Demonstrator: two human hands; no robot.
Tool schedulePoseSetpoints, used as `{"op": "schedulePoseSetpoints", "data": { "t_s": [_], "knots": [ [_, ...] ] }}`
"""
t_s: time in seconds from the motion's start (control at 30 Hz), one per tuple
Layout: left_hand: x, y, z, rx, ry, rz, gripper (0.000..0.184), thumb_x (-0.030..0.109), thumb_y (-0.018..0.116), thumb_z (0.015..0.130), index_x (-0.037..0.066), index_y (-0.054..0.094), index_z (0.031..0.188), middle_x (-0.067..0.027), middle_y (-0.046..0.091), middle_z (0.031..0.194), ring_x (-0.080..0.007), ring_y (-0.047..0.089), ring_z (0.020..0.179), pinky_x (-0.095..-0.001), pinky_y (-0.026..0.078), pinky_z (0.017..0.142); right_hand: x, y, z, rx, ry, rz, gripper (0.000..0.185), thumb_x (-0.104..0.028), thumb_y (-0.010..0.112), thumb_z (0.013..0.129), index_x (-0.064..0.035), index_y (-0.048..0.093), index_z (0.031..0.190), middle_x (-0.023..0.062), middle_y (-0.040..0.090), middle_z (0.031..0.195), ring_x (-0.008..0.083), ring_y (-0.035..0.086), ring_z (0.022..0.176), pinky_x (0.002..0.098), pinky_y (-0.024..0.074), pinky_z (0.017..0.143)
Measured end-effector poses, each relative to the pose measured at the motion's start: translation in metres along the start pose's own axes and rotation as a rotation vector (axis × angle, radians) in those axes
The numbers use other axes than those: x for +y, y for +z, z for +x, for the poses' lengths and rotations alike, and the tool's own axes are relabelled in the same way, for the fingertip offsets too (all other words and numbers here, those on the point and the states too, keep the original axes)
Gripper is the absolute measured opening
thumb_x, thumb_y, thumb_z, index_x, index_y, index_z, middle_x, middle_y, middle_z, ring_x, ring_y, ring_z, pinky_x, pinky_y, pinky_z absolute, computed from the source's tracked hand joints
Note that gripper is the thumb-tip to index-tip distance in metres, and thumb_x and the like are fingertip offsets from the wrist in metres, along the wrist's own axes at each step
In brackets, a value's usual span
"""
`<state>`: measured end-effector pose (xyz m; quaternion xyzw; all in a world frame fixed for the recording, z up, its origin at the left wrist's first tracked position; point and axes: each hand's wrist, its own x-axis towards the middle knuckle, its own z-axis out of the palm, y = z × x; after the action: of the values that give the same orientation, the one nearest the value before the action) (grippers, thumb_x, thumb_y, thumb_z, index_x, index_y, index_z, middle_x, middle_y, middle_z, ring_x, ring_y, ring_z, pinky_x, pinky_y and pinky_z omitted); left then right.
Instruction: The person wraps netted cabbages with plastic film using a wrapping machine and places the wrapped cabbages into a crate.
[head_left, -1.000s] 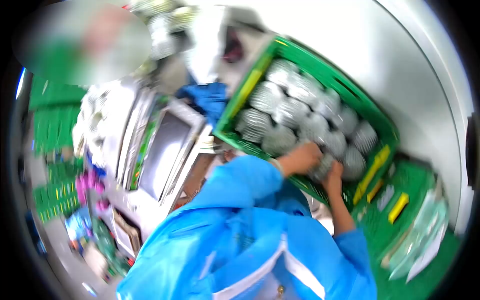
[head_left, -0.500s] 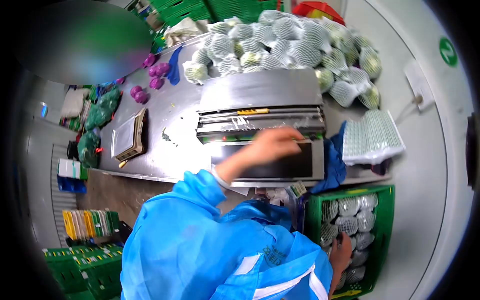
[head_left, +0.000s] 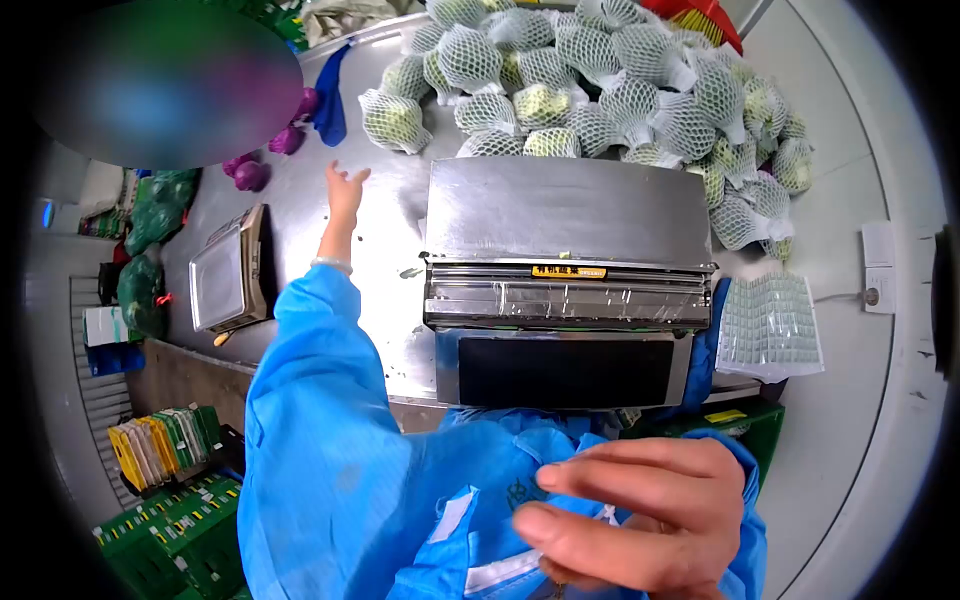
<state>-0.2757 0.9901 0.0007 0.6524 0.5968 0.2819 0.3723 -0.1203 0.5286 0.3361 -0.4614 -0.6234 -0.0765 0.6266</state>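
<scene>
My left hand (head_left: 345,190) reaches over the steel table (head_left: 385,265) with its fingers spread and nothing in them. A blue cloth (head_left: 331,98) lies just beyond its fingertips, with purple bundles (head_left: 286,140) to its left. Close to the camera, in front of the blue jacket, my right hand (head_left: 650,510) has its fingers bent and apart, and no object shows between them. Between the hands and the back of the table stands a film wrapping machine (head_left: 570,210) with a steel cover, rollers, a yellow label (head_left: 568,272) and a black plate (head_left: 565,372).
Pale green vegetables in white foam nets (head_left: 545,75) are heaped behind the machine. A scale (head_left: 230,275) stands at the left. A plastic-covered, green-patterned stack (head_left: 768,325) lies at the right. A green crate (head_left: 755,430) is partly hidden below. A person's blurred form fills the upper left.
My left hand has swung from over the machine to the left side of the table. My right hand has risen from the crate of net-wrapped items toward the camera. The view has shifted.
</scene>
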Motion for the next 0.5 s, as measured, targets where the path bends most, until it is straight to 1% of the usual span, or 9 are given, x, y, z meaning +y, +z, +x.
{"op": "schedulePoseSetpoints", "data": {
  "t_s": [0.03, 0.07, 0.1, 0.17, 0.23, 0.3, 0.37, 0.43, 0.5],
  "knots": [
    [-0.008, 0.009, 0.022, 0.003, 0.031, 0.062, 0.088, 0.025, 0.077, 0.078, 0.003, 0.026, 0.147, -0.0229, 0.046, 0.134, -0.0273, 0.057, 0.107, -0.0374, 0.048, 0.089, 0.009, 0.011, 0.009, 0.024, 0.017, 0.011, 0.034, -0.034, 0.066, 0.089, -0.0110, 0.059, 0.112, 0.0123, 0.071, 0.090, 0.0225, 0.060, 0.065, 0.0284, 0.0514, 0.061],
    [-0.010, 0.017, 0.039, 0.013, 0.067, 0.062, 0.091, 0.025, 0.079, 0.076, 0.001, 0.026, 0.146, -0.0246, 0.045, 0.137, -0.0310, 0.051, 0.118, -0.0390, 0.041, 0.098, 0.019, 0.021, 0.018, 0.048, 0.033, 0.023, 0.037, -0.039, 0.065, 0.091, -0.0124, 0.056, 0.116, 0.0126, 0.071, 0.088, 0.0230, 0.059, 0.063, 0.0295, 0.0512, 0.064],
    [-0.008, 0.028, 0.057, 0.010, 0.107, 0.061, 0.094, 0.026, 0.081, 0.074, -0.002, 0.026, 0.146, -0.0262, 0.043, 0.140, -0.0346, 0.045, 0.129, -0.0405, 0.035, 0.108, 0.032, 0.031, 0.024, 0.059, 0.036, 0.027, 0.037, -0.038, 0.065, 0.090, -0.0122, 0.057, 0.115, 0.0125, 0.071, 0.089, 0.0231, 0.059, 0.064, 0.0296, 0.0514, 0.064],
    [-0.024, 0.052, 0.109, 0.016, 0.222, 0.168, 0.098, 0.025, 0.082, 0.073, -0.005, 0.023, 0.146, -0.0253, 0.042, 0.142, -0.0332, 0.041, 0.132, -0.0391, 0.031, 0.111, 0.058, 0.045, 0.030, 0.036, 0.031, 0.046, 0.037, -0.037, 0.066, 0.089, -0.0119, 0.058, 0.114, 0.0122, 0.071, 0.090, 0.0233, 0.060, 0.065, 0.0298, 0.0517, 0.064],
    [-0.036, 0.074, 0.142, -0.070, 0.146, -0.005, 0.096, 0.019, 0.083, 0.071, -0.002, 0.025, 0.144, -0.0224, 0.043, 0.140, -0.0320, 0.045, 0.128, -0.0392, 0.038, 0.107, 0.080, 0.054, 0.030, -0.001, 0.024, 0.079, 0.036, -0.035, 0.066, 0.087, -0.0115, 0.059, 0.113, 0.0120, 0.070, 0.091, 0.0235, 0.061, 0.066, 0.0300, 0.0520, 0.064],
    [-0.011, 0.086, 0.129, -0.286, 0.026, -0.332, 0.090, 0.012, 0.083, 0.070, 0.006, 0.028, 0.141, -0.0191, 0.047, 0.133, -0.0321, 0.053, 0.119, -0.0454, 0.051, 0.092, 0.098, 0.060, 0.028, -0.041, 0.023, 0.113, 0.036, -0.034, 0.067, 0.085, -0.0112, 0.059, 0.112, 0.0117, 0.070, 0.092, 0.0236, 0.061, 0.067, 0.0301, 0.0523, 0.064],
    [-0.013, 0.098, 0.133, -0.213, -0.074, -0.407, 0.086, 0.005, 0.080, 0.070, 0.014, 0.028, 0.137, -0.0157, 0.052, 0.125, -0.0314, 0.058, 0.109, -0.0493, 0.057, 0.076, 0.113, 0.067, 0.027, -0.076, 0.020, 0.146, 0.035, -0.032, 0.067, 0.084, -0.0109, 0.060, 0.111, 0.0115, 0.070, 0.093, 0.0238, 0.062, 0.069, 0.0303, 0.0526, 0.064],
    [-0.044, 0.099, 0.159, -0.176, -0.140, -0.444, 0.076, 0.001, 0.076, 0.072, 0.016, 0.036, 0.135, -0.0144, 0.055, 0.120, -0.0322, 0.058, 0.106, -0.0546, 0.057, 0.073, 0.123, 0.073, 0.024, -0.121, 0.024, 0.184, 0.035, -0.031, 0.068, 0.082, -0.0106, 0.061, 0.109, 0.0112, 0.069, 0.094, 0.0240, 0.062, 0.070, 0.0305, 0.0529, 0.064],
    [-0.092, 0.082, 0.201, -0.404, -0.221, -0.600, 0.061, 0.003, 0.068, 0.078, 0.010, 0.043, 0.133, -0.0174, 0.054, 0.125, -0.0380, 0.055, 0.113, -0.0592, 0.055, 0.084, 0.129, 0.077, 0.020, -0.170, 0.026, 0.231, 0.034, -0.029, 0.069, 0.080, -0.0103, 0.062, 0.108, 0.0110, 0.069, 0.095, 0.0242, 0.063, 0.071, 0.0307, 0.0532, 0.063]
  ]
}}
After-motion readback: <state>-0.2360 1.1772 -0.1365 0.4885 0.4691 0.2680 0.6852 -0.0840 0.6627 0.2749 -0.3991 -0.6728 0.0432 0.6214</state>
